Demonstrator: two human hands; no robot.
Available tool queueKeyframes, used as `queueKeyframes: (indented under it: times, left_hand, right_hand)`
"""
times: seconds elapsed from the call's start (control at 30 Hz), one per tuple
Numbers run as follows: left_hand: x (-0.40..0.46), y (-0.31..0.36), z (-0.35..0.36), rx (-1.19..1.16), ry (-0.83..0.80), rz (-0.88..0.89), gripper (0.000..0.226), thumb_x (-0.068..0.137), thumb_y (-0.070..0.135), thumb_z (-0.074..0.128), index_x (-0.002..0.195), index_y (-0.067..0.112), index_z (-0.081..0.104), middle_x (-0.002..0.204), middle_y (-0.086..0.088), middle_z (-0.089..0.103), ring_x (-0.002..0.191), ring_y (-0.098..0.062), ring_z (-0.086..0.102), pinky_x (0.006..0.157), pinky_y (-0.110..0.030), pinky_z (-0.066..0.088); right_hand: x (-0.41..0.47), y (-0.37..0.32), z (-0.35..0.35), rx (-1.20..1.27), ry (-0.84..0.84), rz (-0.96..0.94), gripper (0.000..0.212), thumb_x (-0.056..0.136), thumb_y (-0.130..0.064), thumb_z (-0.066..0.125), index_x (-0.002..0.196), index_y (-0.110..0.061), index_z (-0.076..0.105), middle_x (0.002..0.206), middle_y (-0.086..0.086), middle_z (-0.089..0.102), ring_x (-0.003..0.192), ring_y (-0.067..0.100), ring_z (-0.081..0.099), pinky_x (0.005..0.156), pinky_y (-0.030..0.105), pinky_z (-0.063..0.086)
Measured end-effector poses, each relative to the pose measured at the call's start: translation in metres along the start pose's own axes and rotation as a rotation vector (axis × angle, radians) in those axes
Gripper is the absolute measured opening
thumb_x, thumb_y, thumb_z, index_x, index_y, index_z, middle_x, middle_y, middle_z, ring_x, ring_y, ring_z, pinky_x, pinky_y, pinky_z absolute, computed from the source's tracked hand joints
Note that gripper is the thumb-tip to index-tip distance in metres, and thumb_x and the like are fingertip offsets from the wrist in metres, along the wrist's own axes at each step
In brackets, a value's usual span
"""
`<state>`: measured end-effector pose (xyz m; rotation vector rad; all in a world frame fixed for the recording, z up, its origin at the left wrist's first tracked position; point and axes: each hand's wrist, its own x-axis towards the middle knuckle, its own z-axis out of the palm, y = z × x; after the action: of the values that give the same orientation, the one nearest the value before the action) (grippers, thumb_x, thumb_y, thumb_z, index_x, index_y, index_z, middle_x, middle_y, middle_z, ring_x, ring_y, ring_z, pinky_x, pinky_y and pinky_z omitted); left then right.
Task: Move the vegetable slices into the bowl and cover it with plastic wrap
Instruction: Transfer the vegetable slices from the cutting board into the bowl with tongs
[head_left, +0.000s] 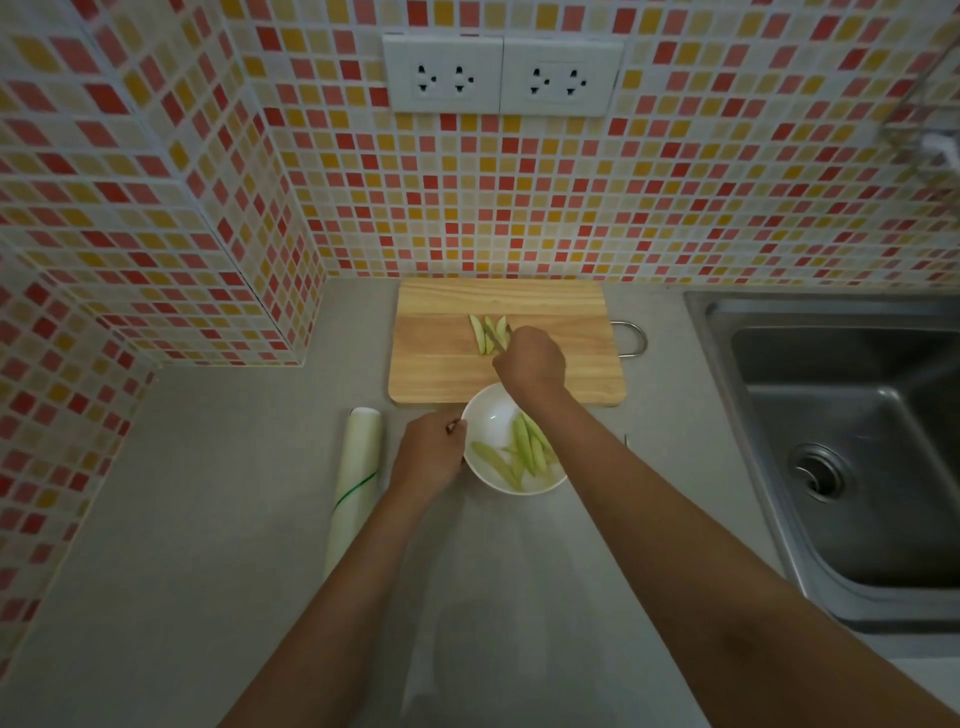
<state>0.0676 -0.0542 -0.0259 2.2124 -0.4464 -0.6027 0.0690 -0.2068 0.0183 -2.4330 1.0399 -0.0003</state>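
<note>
A white bowl (493, 415) stands on the grey counter just in front of a wooden cutting board (441, 364). Several pale green vegetable slices (524, 449) lie inside the bowl. A few more slices (482, 332) rest on the board. My right hand (530, 361) reaches over the bowl onto the board, its fingers curled on those slices. My left hand (428, 452) grips the bowl's left rim. A roll of plastic wrap (356, 483) lies lengthwise on the counter left of the bowl. A torn clear sheet of wrap (493, 597) lies flat in front of the bowl.
A steel sink (841, 441) fills the right side. The board's metal handle loop (631, 338) points toward it. Mosaic-tiled walls close the back and left, with two white sockets (501, 73) above the board.
</note>
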Motion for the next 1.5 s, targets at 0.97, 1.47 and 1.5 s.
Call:
queueKeyframes:
  times: [0.97, 1.47, 1.5]
  left_hand:
    - [0.002, 0.001, 0.001, 0.019, 0.012, -0.006, 0.028, 0.094, 0.017, 0.047, 0.09, 0.004, 0.072, 0.09, -0.013, 0.073, 0.085, -0.029, 0.067, 0.077, -0.039, 0.052]
    - [0.0, 0.002, -0.001, 0.016, 0.004, 0.0, 0.029, 0.096, 0.018, 0.046, 0.1, 0.006, 0.073, 0.094, -0.012, 0.072, 0.089, -0.029, 0.067, 0.084, -0.041, 0.053]
    - [-0.001, 0.003, -0.002, 0.022, 0.002, 0.007, 0.029, 0.097, 0.018, 0.046, 0.102, 0.008, 0.073, 0.095, -0.011, 0.073, 0.089, -0.028, 0.067, 0.084, -0.039, 0.053]
  right_hand:
    - [-0.139, 0.061, -0.033, 0.19, 0.066, -0.059, 0.052, 0.078, -0.014, 0.062, 0.043, -0.017, 0.024, 0.042, 0.0, 0.017, 0.041, 0.012, 0.018, 0.041, 0.026, 0.018]
    - [-0.034, 0.004, -0.024, 0.016, 0.02, -0.093, 0.024, 0.085, -0.016, 0.058, 0.063, -0.008, 0.051, 0.067, 0.004, 0.056, 0.064, 0.025, 0.053, 0.05, 0.025, 0.032]
    - [-0.023, 0.0, -0.018, -0.011, 0.006, -0.088, 0.014, 0.085, -0.014, 0.058, 0.073, -0.006, 0.059, 0.076, 0.008, 0.063, 0.071, 0.027, 0.059, 0.054, 0.028, 0.035]
